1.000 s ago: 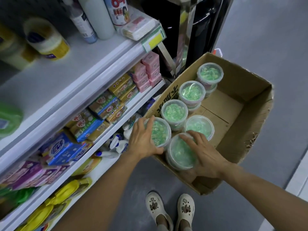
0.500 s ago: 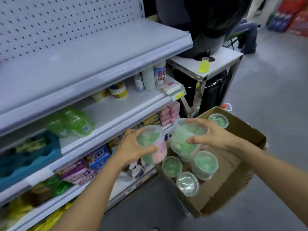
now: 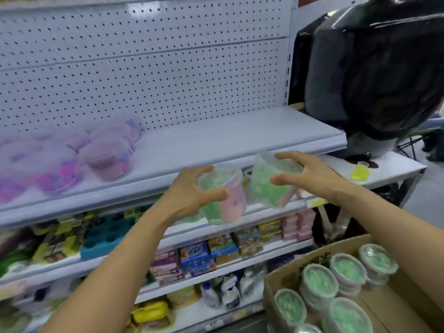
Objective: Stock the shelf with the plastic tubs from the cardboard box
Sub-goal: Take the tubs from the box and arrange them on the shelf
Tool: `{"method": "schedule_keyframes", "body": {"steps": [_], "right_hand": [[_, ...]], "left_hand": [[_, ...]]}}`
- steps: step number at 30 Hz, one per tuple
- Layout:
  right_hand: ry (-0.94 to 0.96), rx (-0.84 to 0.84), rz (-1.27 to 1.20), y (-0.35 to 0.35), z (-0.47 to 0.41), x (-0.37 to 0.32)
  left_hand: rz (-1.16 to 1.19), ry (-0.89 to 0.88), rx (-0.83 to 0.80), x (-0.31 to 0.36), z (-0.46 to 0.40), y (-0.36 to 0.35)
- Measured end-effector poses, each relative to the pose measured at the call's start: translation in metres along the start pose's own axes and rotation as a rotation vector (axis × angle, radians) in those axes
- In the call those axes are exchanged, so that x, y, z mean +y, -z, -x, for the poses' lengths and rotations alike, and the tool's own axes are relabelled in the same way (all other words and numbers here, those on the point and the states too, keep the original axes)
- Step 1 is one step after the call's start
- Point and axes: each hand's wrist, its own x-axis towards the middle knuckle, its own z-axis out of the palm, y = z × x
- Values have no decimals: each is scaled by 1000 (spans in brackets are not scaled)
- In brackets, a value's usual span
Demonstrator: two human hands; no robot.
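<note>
My left hand (image 3: 192,191) grips a clear plastic tub (image 3: 228,200) with green and pink contents, held by its lid just in front of the white top shelf (image 3: 216,143). My right hand (image 3: 310,174) grips a second tub (image 3: 266,186), tilted, to the right of the first. Both tubs hang at the height of the shelf's front edge. Several pink and purple tubs (image 3: 105,159) stand on the shelf's left part. The cardboard box (image 3: 283,280) at the lower right holds several green-filled tubs (image 3: 319,280).
A white pegboard (image 3: 144,68) backs the shelf. Lower shelves carry soap packs (image 3: 199,258), a blue tray (image 3: 105,236) and bottles (image 3: 228,294). A black bag (image 3: 374,68) sits on a small white table (image 3: 384,169) to the right.
Both hands have lifted a tub each out of the box and raised them to the top shelf's front edge. The view has tilted up from the box to the shelves.
</note>
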Motion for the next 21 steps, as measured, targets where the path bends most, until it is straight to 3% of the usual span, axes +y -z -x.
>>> {"method": "schedule_keyframes", "body": {"steps": [7,21], "right_hand": [[78,57,-17,-34,-87,-63],[-34,73,260,-148,-253,-110]], "left_hand": [[-10,6,174,-2,-29,81],[-54,27,332,-50,-143,211]]}}
